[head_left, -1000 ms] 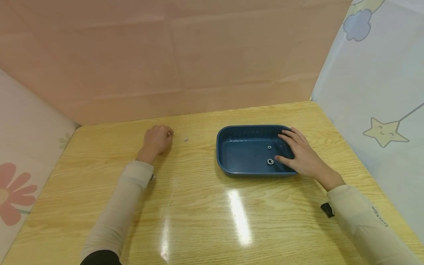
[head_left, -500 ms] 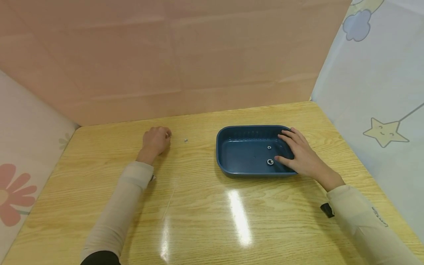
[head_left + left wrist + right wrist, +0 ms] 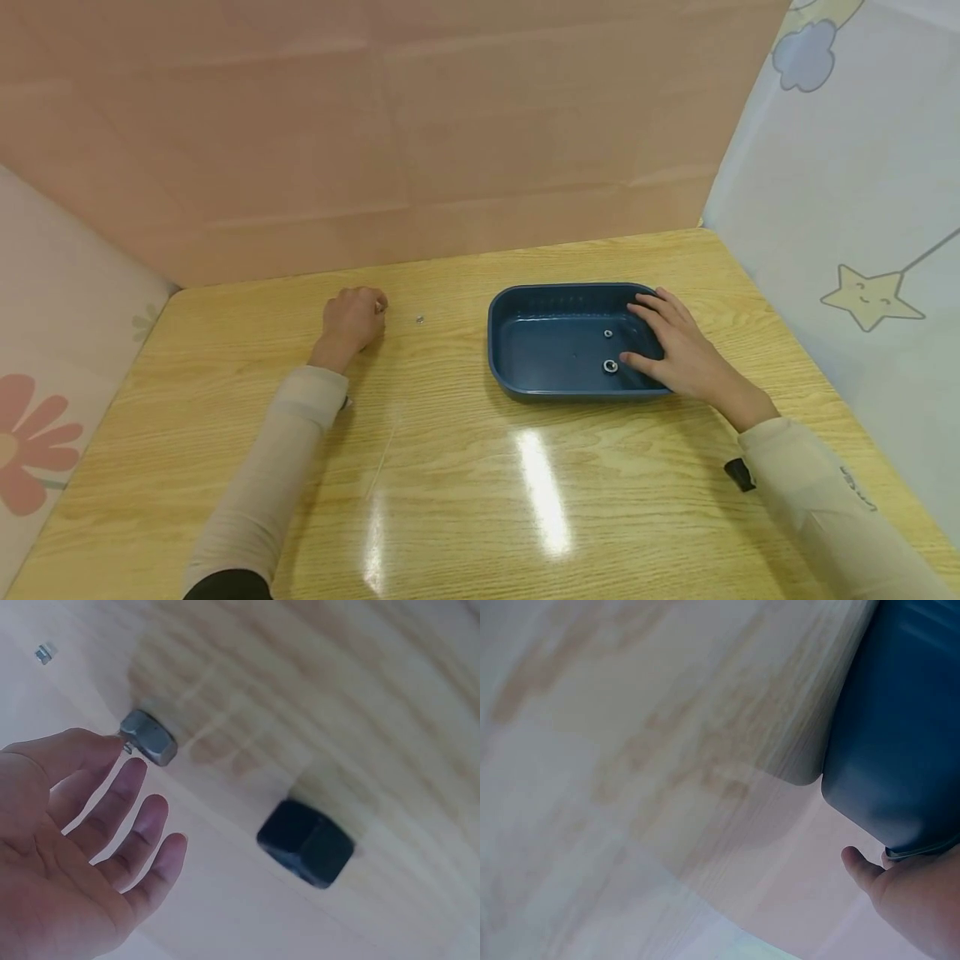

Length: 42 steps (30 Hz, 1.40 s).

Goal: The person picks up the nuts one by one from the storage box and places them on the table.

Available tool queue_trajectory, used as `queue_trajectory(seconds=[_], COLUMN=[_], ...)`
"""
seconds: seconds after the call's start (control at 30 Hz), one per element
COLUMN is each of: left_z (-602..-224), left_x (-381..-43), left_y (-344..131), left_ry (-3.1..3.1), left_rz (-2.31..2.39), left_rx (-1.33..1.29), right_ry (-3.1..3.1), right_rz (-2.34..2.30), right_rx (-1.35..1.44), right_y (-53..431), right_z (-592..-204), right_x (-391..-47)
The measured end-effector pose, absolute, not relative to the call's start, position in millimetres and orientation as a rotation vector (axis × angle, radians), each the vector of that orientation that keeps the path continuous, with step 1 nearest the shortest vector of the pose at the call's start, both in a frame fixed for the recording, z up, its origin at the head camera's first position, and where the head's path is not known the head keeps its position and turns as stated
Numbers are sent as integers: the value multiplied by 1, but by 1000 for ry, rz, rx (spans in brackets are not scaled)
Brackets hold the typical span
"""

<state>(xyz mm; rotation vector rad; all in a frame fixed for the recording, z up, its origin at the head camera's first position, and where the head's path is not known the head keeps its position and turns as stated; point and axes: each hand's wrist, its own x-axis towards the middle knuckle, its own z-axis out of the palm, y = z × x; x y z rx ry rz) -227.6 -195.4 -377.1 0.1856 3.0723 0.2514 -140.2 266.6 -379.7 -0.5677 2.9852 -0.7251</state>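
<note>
A blue tray (image 3: pixel 577 391) sits right of centre in the head view, with a small silver nut (image 3: pixel 608 333) and a larger silver nut (image 3: pixel 611 366) inside. My right hand (image 3: pixel 686 358) rests over the tray's right end, its fingers spread and mostly straight across the rim. At the far left part of the table, my left hand (image 3: pixel 352 318) pinches a silver hex nut (image 3: pixel 148 738) between thumb and forefinger, seen in the left wrist view. A tiny shiny bit shows beside the thumb tip. The other fingers are loosely bent.
A large dark hex nut (image 3: pixel 306 843) lies near the left hand in the left wrist view; the arm hides it in the head view. Another small silver nut (image 3: pixel 420 319) lies between left hand and tray. Walls border the wooden table (image 3: pixel 465 475) at back and sides.
My left hand stays almost in place, its fingertips drawn slightly leftward at the nut. The right hand and tray hold still; the whole view shifts a little.
</note>
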Motion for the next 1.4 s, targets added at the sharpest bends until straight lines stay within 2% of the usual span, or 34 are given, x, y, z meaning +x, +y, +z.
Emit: queue_trajectory(seconds=[0.53, 0.97, 1.4], left_z=[-369, -356, -348], left_x=[-226, -223, -212], left_y=[-186, -155, -125], left_ry=[3130, 3179, 3275], left_rz=[280, 275, 316], left_rx=[255, 379, 638], right_ry=[2991, 2988, 2981], right_rz=[-724, -720, -726], right_rx=[-562, -569, -560], right_y=[266, 266, 266], right_z=[-380, -379, -378], right_x=[-140, -140, -141])
